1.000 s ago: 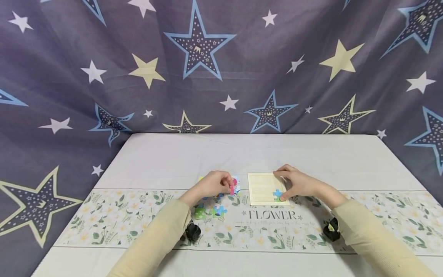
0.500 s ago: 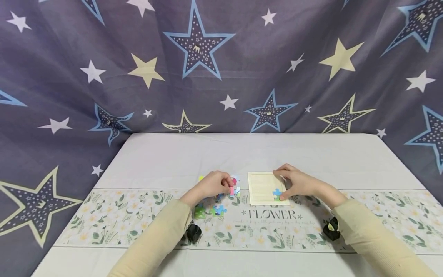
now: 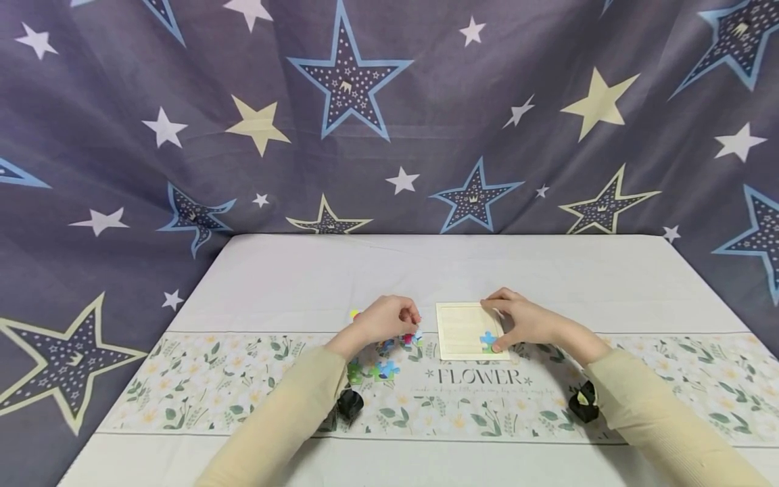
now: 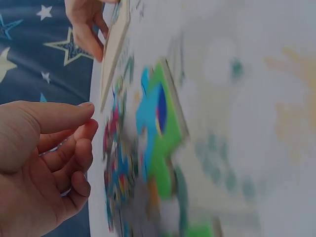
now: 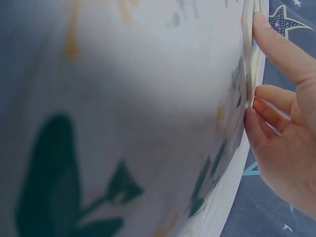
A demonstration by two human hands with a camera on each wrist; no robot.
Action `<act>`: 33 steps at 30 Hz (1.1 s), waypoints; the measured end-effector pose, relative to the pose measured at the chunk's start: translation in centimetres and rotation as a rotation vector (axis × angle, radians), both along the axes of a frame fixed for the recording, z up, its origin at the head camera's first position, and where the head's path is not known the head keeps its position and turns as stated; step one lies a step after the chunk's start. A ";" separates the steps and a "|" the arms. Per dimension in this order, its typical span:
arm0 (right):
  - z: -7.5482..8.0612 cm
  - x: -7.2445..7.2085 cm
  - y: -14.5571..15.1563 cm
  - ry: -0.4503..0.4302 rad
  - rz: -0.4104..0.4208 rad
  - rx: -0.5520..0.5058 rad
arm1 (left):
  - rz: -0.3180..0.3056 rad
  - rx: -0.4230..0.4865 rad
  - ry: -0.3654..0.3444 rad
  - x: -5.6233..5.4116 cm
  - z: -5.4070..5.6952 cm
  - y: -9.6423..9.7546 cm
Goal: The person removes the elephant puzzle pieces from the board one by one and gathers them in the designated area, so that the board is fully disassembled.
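Note:
My left hand (image 3: 385, 318) is over a cluster of jigsaw pieces (image 4: 118, 168), its fingers loosely bent and the thumb tip close to the index finger. Nothing shows between those fingertips in the left wrist view. Nearer to me lie a blue-and-green jigsaw piece (image 3: 386, 369) and a green one (image 3: 355, 372), partly covered by the wrist. My right hand (image 3: 528, 321) grips the right side of a square pale wooden puzzle tray (image 3: 459, 325), thumb at the lower right corner and fingers along the far right edge. One blue-and-green corner piece (image 3: 487, 340) sits in the tray, next to the thumb.
A white tablecloth (image 3: 304, 270) with a floral printed band (image 3: 426, 409) covers the table. The word FLOWER (image 3: 481, 376) is printed just in front of the tray. A dark curtain with stars (image 3: 389, 155) hangs behind the far table edge.
My left hand has shifted slightly right and away from me, and the pink piece at its fingertips is now mostly hidden. The right hand and the tray stay where they were.

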State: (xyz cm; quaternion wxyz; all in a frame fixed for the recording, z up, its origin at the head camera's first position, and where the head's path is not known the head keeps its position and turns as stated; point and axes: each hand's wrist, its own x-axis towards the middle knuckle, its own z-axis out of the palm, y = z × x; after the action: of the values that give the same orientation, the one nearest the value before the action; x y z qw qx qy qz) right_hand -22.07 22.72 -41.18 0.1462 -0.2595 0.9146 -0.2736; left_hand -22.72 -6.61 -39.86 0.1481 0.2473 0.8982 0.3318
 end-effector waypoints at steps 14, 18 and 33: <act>0.4 0.1 0.0 -0.001 0.014 -0.003 | -0.039 -0.006 0.021 0.7 -0.4 5.5; 0.5 0.0 0.1 -0.008 0.020 0.004 | -0.069 -0.022 0.044 0.9 -0.3 6.9; 0.7 0.0 0.4 -0.046 0.068 -0.013 | -0.100 -0.089 0.056 1.3 -0.5 9.8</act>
State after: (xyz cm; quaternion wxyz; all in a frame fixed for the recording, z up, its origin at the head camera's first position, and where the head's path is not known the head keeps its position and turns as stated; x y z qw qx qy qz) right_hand -22.04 23.15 -40.43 0.1748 -0.2852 0.8997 -0.2805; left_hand -21.45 3.24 -40.35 0.1502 0.2945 0.9023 0.2768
